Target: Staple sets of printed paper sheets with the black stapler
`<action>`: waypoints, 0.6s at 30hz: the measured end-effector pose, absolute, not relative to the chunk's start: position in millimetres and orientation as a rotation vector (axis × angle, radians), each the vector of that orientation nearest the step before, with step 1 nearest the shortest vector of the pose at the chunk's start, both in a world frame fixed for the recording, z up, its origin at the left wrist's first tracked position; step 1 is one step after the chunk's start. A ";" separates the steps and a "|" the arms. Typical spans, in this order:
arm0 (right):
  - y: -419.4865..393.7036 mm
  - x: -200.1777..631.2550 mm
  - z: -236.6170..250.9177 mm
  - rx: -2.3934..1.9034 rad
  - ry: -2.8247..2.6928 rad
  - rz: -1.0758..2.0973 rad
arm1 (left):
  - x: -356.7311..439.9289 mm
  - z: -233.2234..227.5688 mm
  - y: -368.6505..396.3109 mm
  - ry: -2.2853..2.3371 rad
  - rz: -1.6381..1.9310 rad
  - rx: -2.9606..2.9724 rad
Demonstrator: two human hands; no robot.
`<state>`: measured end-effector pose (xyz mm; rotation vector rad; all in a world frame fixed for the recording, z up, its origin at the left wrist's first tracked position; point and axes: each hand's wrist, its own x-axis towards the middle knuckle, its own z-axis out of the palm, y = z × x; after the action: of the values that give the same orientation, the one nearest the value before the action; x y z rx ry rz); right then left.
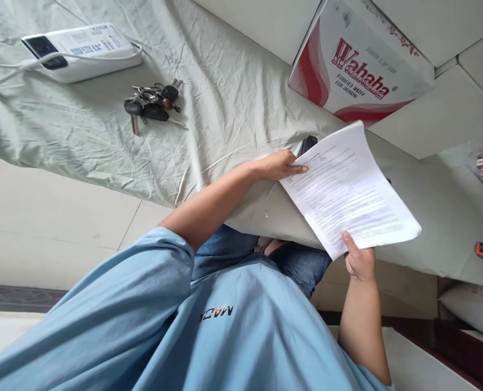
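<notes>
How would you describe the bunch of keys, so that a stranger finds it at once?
Start at the pale green sheet spread over the surface. Near its far left lies a white power bank; the bunch of keys lies just beside it, the only dark metal cluster there.

The white-and-red cardboard box point(359, 60) reads "Wahaha", with "purified water" beneath, while print on the white paper sheets point(347, 190) and the white power bank point(82, 50) stays too small to read.
</notes>
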<state>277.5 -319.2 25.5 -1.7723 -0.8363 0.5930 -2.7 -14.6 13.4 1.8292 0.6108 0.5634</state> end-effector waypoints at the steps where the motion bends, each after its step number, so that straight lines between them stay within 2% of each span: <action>1: -323.4 277.1 23.7 -1.792 -0.786 0.662 | -3.4 15.7 -14.1 0.613 0.517 1.826; 5: -342.5 294.1 18.8 -1.938 -0.618 0.903 | -7.7 26.0 -14.7 0.605 0.381 1.794; 12: -332.2 342.4 57.7 -1.895 -0.753 0.412 | -5.8 36.3 -24.3 0.508 0.181 1.891; 18: -268.5 318.7 84.2 -1.817 -1.166 0.635 | -3.3 38.9 -31.3 0.369 0.078 1.943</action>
<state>318.7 -268.5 84.2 -1.8174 -1.1657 0.6347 -3.3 -31.3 38.9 1.9432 0.3692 0.0782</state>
